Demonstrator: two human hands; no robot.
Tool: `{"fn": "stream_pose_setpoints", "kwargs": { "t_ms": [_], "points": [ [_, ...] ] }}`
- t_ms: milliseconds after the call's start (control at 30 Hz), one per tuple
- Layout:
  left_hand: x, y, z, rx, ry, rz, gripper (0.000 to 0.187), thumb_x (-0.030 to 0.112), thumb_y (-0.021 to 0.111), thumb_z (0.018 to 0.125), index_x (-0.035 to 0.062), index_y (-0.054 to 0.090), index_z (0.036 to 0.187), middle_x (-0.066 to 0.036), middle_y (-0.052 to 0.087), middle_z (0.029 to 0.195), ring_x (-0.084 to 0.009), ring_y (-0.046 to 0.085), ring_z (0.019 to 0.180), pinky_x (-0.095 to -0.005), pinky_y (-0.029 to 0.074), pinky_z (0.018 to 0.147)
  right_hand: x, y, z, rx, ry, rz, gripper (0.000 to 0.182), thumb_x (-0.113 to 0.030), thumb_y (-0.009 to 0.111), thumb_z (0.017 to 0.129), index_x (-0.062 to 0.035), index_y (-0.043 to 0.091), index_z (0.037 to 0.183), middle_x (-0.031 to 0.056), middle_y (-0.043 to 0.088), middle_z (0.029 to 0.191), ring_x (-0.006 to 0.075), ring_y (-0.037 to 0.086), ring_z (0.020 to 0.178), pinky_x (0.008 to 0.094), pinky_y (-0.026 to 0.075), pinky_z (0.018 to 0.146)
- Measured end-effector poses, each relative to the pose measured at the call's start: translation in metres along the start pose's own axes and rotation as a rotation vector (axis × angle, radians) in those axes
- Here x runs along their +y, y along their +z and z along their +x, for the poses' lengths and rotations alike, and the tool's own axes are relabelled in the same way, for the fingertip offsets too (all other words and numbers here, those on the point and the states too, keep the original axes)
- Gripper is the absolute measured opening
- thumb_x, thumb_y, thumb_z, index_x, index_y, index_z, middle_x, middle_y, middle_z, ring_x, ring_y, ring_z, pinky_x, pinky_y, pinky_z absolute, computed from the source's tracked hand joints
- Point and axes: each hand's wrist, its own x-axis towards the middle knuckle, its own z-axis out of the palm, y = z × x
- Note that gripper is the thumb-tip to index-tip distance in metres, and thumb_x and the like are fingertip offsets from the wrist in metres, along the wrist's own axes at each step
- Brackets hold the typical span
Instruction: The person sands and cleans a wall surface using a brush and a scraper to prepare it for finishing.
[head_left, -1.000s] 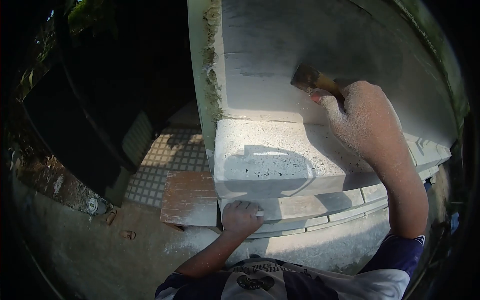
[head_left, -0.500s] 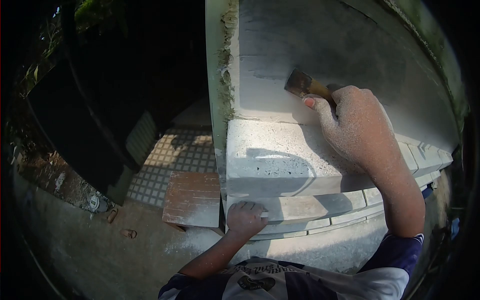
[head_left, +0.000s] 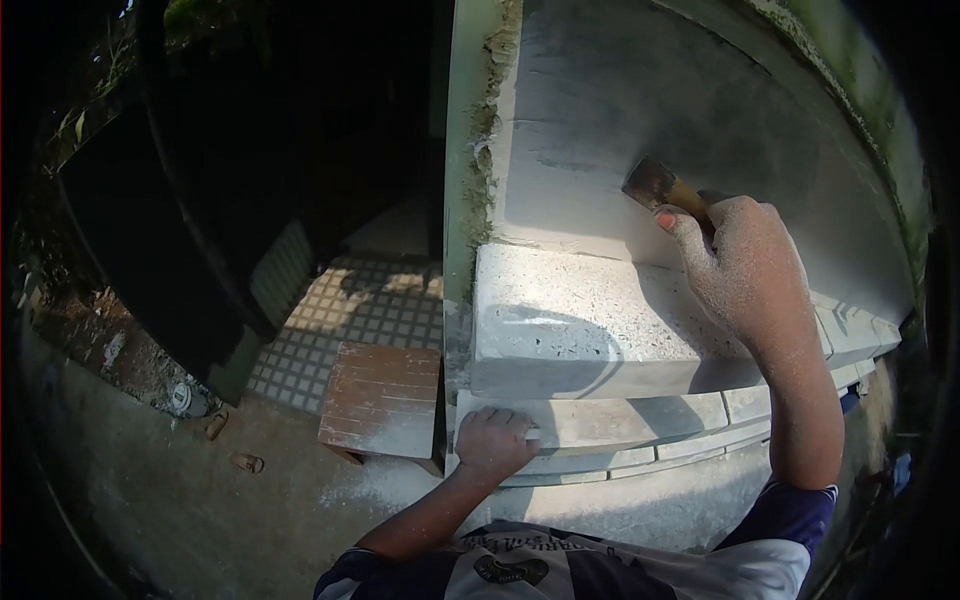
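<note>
My right hand (head_left: 745,265), coated in pale dust, is closed around a scraper (head_left: 665,186) with a dark, worn blade and a yellowish-brown body. The blade is up against, or very close to, the grey plastered wall (head_left: 590,90); contact is hard to make out. Under it, a thick white ledge (head_left: 560,290) carries dust and the shadow of my arm. My left hand (head_left: 495,440) is lower down, fingers curled at the lower ledge (head_left: 630,420). A small white bit shows at its fingertips, too little of it to name.
A brown wooden stool (head_left: 380,400) dusted white stands left of the ledges. Behind it is a checkered tile floor (head_left: 350,300) at a dark doorway. Sandals (head_left: 248,463) and a whitish container (head_left: 187,399) are on the ground. A rough, chipped wall edge (head_left: 495,130) borders the plaster.
The view has shifted, so the wall and ledge appear farther right. My right hand and the scraper have moved slightly right and down along the wall. My left hand stays at the lower ledge.
</note>
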Motion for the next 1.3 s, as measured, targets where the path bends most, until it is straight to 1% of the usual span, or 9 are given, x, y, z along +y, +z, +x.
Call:
{"fn": "stream_pose_setpoints", "kwargs": {
  "t_ms": [133,267,367,500,700,833,1167,1267,1300],
  "points": [
    [0.003,-0.007,-0.004,-0.046,0.008,0.002,0.014,0.03,0.073,0.064,0.0188,0.073,0.073,-0.003,0.072,0.075,-0.0259,0.069,0.073,-0.0414,0.054,0.068,-0.011,0.01,0.002,0.123,-0.18,-0.016,0.038,-0.026,0.06,0.099,0.005,0.074,0.081,0.0176,0.064,0.057,0.0298,0.067,0.056,0.0428,0.058,0.067],
    [0.004,-0.007,0.0,-0.023,-0.005,0.019,0.013,0.029,0.073,0.065,0.019,0.073,0.073,-0.002,0.072,0.075,-0.0255,0.07,0.073,-0.0412,0.054,0.069,-0.01,-0.003,-0.004,-0.041,-0.048,0.002,0.039,-0.027,0.057,0.1,0.0049,0.075,0.084,0.0195,0.067,0.062,0.0328,0.067,0.056,0.0445,0.058,0.066],
    [0.002,-0.002,-0.002,-0.063,-0.016,0.023,0.012,0.028,0.074,0.065,0.0193,0.073,0.073,-0.002,0.072,0.075,-0.0254,0.07,0.074,-0.0408,0.054,0.07,0.003,-0.002,-0.001,0.006,-0.026,0.036,0.04,-0.027,0.056,0.1,0.0048,0.075,0.085,0.0203,0.069,0.065,0.0341,0.068,0.058,0.045,0.059,0.067],
    [0.003,-0.004,-0.002,-0.029,0.003,-0.024,0.011,0.028,0.075,0.066,0.0198,0.074,0.074,-0.002,0.072,0.075,-0.0248,0.07,0.075,-0.0407,0.054,0.071,-0.02,0.01,0.007,0.06,-0.217,-0.038,0.039,-0.026,0.056,0.101,0.0043,0.075,0.085,0.0205,0.07,0.066,0.0327,0.071,0.061,0.0441,0.06,0.07],
    [0.002,-0.005,-0.002,-0.052,-0.008,-0.006,0.012,0.028,0.074,0.067,0.0198,0.075,0.075,-0.003,0.073,0.077,-0.0247,0.07,0.075,-0.0412,0.054,0.071,-0.004,-0.002,-0.008,0.015,-0.039,0.011,0.04,-0.029,0.057,0.101,0.0034,0.076,0.086,0.0187,0.068,0.064,0.0316,0.07,0.06,0.0439,0.059,0.07],
    [0.003,-0.006,-0.001,-0.054,-0.007,0.01,0.012,0.029,0.073,0.068,0.0187,0.073,0.073,-0.003,0.073,0.075,-0.0251,0.07,0.074,-0.0413,0.055,0.07,-0.014,0.006,-0.002,0.089,-0.15,-0.046,0.039,-0.029,0.058,0.101,0.0022,0.075,0.084,0.0178,0.068,0.063,0.0315,0.069,0.059,0.0435,0.058,0.068],
    [0.001,0.0,-0.002,-0.017,0.018,0.021,0.011,0.029,0.072,0.069,0.0178,0.072,0.071,-0.003,0.072,0.072,-0.0253,0.07,0.071,-0.0404,0.054,0.066,-0.019,0.003,0.0,-0.011,-0.101,-0.029,0.043,-0.033,0.059,0.102,0.0025,0.074,0.083,0.0189,0.067,0.063,0.0323,0.069,0.059,0.0441,0.058,0.066],
    [0.003,-0.004,-0.001,0.03,0.024,-0.007,0.012,0.029,0.072,0.067,0.0175,0.072,0.071,-0.004,0.071,0.071,-0.0257,0.069,0.07,-0.0407,0.055,0.067,-0.02,0.018,0.005,0.137,-0.304,-0.029,0.047,-0.038,0.06,0.103,0.0014,0.074,0.083,0.018,0.066,0.061,0.0319,0.068,0.059,0.0442,0.057,0.065],
    [0.002,-0.005,0.002,0.016,0.024,-0.002,0.012,0.029,0.073,0.066,0.0174,0.072,0.071,-0.004,0.071,0.072,-0.0258,0.07,0.071,-0.0409,0.055,0.067,-0.022,0.013,0.004,0.077,-0.267,-0.018,0.047,-0.039,0.06,0.102,0.0015,0.074,0.083,0.0169,0.066,0.06,0.0313,0.068,0.058,0.0447,0.057,0.066]
  ]
}}
